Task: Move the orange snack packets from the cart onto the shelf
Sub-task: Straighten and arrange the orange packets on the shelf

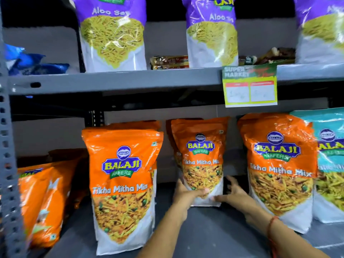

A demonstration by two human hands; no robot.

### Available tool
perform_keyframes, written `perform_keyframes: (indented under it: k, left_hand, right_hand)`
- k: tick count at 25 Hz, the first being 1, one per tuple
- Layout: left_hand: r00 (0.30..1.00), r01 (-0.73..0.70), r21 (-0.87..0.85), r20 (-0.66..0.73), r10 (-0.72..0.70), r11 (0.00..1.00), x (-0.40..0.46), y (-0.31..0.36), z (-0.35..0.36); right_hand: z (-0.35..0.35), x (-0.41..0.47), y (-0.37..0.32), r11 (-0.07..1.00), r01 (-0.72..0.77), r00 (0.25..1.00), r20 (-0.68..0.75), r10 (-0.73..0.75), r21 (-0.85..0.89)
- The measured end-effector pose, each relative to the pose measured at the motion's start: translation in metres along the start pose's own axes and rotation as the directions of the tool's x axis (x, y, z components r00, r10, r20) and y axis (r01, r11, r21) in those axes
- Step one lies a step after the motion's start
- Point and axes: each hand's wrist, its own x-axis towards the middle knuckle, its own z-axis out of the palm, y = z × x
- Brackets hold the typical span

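An orange Balaji packet (202, 155) stands upright deep on the lower grey shelf (214, 226), in front of more orange packets. My left hand (186, 194) grips its lower left corner, thumb across the front. My right hand (234, 192) touches its lower right corner with fingers spread. Other orange packets stand at the front left (122, 181) and at the right (279, 164). Several orange packets (42, 202) lean at the far left. The cart is out of view.
A teal packet (329, 164) stands at the right edge. The upper shelf (111, 82) carries purple Aloo Sev packets (113, 34), blue packets (33, 62) and small brown packs (169, 62). A price tag (249, 86) hangs from its edge. A perforated grey upright (7, 164) is at left.
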Motion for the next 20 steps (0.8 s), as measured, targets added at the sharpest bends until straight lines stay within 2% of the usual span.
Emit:
perform_keyframes:
  k: [3,6,12,20]
  left_hand:
    - [0.998,0.05,0.039,-0.025,-0.05,0.998,0.006,-0.008,0.003]
    - [0.997,0.046,0.05,-0.06,-0.043,0.998,0.0,-0.009,0.003]
    - [0.99,0.014,0.102,-0.144,0.001,0.995,-0.005,-0.01,-0.004]
    - [0.991,0.006,0.107,-0.132,0.009,0.994,-0.004,-0.014,-0.007]
  right_hand:
    - [-0.003,0.005,0.008,0.999,0.012,0.997,0.071,-0.008,-0.053]
    - [0.0,0.004,0.01,0.994,0.054,0.997,0.06,-0.049,-0.098]
    - [0.007,0.007,0.012,0.991,0.124,0.987,0.111,-0.117,-0.057]
    - [0.01,0.007,0.012,0.983,0.138,0.987,0.102,-0.126,-0.121]
